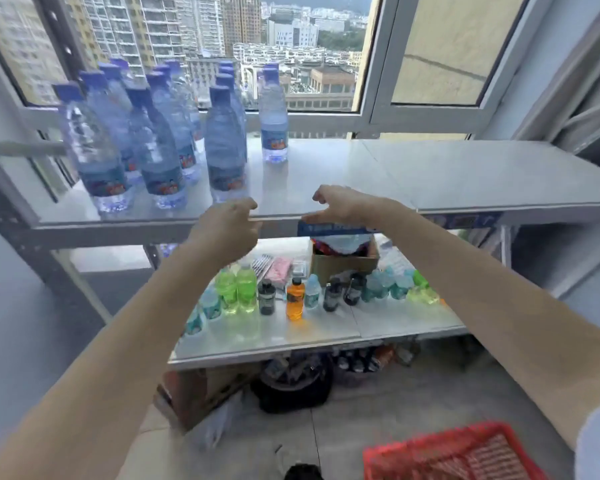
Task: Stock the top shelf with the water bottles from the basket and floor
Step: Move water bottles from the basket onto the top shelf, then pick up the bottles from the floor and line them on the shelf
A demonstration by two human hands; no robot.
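Note:
Several clear water bottles with blue caps (224, 143) stand in rows on the left half of the grey top shelf (465, 174). One bottle (273, 116) stands alone to the right of the rows. My left hand (227, 230) hovers at the shelf's front edge just below the nearest bottle, fingers curled, holding nothing. My right hand (340, 204) is raised over the front edge a little to the right, fingers loosely spread and empty. A red plastic basket (451, 455) sits on the floor at the lower right; no bottles show inside it.
The lower shelf (274, 341) carries small green, orange, dark and teal bottles plus a cardboard box (343, 261). Under it lie a black bag (291, 382), a brown box (194, 393) and packs of drinks. A window is behind the shelf.

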